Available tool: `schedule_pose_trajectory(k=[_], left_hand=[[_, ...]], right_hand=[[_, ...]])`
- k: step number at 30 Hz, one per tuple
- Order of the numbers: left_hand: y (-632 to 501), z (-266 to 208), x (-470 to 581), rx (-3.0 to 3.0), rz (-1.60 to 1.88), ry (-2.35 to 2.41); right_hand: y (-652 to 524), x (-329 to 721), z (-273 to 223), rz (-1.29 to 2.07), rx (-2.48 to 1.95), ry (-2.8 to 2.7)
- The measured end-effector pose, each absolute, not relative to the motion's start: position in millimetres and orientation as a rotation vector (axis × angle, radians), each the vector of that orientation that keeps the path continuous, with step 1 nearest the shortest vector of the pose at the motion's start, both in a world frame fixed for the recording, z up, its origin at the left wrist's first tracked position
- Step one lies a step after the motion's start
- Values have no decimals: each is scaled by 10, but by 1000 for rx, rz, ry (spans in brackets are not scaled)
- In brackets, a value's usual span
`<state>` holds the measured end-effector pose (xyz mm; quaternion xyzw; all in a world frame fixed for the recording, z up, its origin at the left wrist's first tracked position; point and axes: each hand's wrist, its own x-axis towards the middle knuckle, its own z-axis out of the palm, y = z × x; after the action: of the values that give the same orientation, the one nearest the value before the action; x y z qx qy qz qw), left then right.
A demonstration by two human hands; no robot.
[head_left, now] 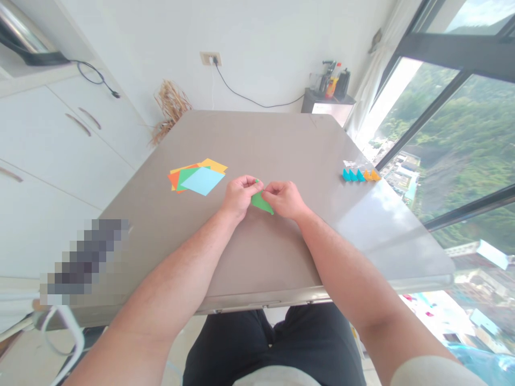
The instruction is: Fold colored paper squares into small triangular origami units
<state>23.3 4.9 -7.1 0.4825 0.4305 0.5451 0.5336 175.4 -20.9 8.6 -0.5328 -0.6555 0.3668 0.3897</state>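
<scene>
A folded piece of green paper (pixel 262 203) is held up between my two hands, a little above the table. My left hand (pixel 240 196) pinches its left side with thumb and fingers, and a bit of green shows at the thumb tip. On the other side, my right hand (pixel 285 197) has its fingertips closed on the upper right edge. The fingers cover much of the paper, so its full folded shape is hidden. To the left lies a fanned pile of coloured paper sheets (pixel 204 181), light blue on top with green, orange and yellow beneath.
A row of several small folded paper pieces (pixel 357 175), blue and orange, stands at the table's right edge by the window. The grey table (pixel 257 139) reaches to the wall. A pixelated dark patch (pixel 86 257) covers something at the left edge. Dried stalks (pixel 171 107) stand behind.
</scene>
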Motion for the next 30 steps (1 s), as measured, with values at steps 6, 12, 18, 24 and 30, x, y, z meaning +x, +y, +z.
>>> schedule_pose_trajectory(k=[6, 12, 18, 24, 30], left_hand=[[31, -35, 255, 1095, 1313, 1083], [39, -26, 229, 1108, 1344, 1073], [36, -25, 191, 1159, 1145, 1017], [187, -42, 91, 1042, 1442, 1142], [401, -22, -170, 886, 1637, 1207]], right_hand=[[-210, 1747, 110, 1005, -1322, -1642], [-211, 1724, 94, 1076, -1307, -1619], [-218, 1745, 111, 1064, -1336, -1577], [-197, 1701, 75, 938, -1423, -1656], [-183, 1755, 74, 887, -1509, -1730]])
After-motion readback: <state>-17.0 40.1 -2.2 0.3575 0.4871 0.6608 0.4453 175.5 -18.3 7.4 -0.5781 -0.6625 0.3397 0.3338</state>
